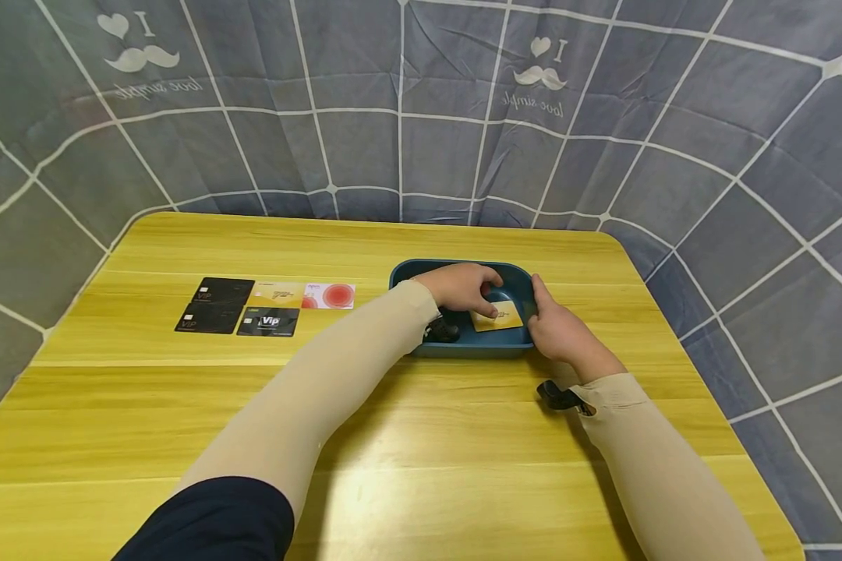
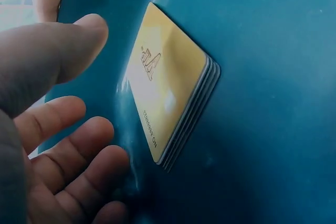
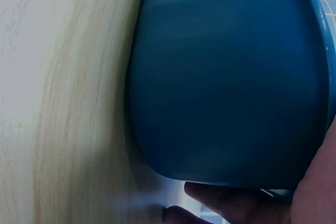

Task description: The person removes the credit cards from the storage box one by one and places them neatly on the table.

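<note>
Card stack [image 1: 503,318], gold printed face upward, lying on the floor of a blue tray [image 1: 470,353], toward its three o'clock end, with twelve o'clock taken as straight away from the person. Left grip [image 1: 456,287], inside the tray near the ten o'clock corner of the stack: thumb and fingers parted, loosely bent, holding nothing. Right grip [image 1: 564,331], at the tray's three o'clock end: laid against the outer wall with fairly straight fingers, apparently steadying it. At nine o'clock from the tray, flat on the wooden bench [image 1: 77,405]: five laid-out cards [image 1: 268,314], two black, one gold, one pink, one dark grey.

To pick cleanly, probably best to bring thumb and fingertip to opposite edges of the top card alone, pinch lightly, ease it off the layers beneath and lift level; watch for thin cards clinging together. Firm counter-pressure advisable at three o'clock, against tray slip.

Long axis: nearly nine to three o'clock, with a slight tilt toward two. Short ends facing nine and three; reading direction of the lettering too small to tell.
</note>
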### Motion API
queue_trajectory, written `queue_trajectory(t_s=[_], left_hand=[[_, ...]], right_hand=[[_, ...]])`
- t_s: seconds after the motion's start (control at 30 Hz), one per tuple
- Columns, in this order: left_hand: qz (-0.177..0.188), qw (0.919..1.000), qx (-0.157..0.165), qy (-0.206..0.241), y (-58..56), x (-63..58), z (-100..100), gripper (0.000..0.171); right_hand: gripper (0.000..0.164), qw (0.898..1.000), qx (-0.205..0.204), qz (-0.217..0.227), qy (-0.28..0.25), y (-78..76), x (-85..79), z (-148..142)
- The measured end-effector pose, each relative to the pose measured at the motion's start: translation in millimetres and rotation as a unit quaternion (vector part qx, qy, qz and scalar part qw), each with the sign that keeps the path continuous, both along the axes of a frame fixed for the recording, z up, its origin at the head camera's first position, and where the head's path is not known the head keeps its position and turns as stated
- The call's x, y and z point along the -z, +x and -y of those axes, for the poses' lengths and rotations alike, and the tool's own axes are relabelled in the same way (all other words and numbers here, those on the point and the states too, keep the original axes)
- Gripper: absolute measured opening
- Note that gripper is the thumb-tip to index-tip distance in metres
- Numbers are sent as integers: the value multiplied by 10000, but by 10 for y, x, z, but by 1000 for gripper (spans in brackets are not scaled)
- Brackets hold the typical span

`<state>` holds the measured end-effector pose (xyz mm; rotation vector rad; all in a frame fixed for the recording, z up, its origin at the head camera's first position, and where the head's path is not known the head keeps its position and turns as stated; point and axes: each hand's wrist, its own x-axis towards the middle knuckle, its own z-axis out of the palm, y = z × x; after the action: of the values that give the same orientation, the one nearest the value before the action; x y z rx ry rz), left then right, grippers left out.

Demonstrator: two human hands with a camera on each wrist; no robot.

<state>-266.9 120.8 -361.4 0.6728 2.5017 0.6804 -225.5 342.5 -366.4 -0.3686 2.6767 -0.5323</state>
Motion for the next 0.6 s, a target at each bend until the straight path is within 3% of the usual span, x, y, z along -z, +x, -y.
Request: queue_trajectory(t_s=[0.23,0.6], left_hand=[[224,9995,180,-161,2,47,41,74],[16,9982,302,-520,9,105,6,72]], right_hand=[[75,10000,-14,31,13,-4,1,9],[75,10000,24,55,8,-3,-10,6]])
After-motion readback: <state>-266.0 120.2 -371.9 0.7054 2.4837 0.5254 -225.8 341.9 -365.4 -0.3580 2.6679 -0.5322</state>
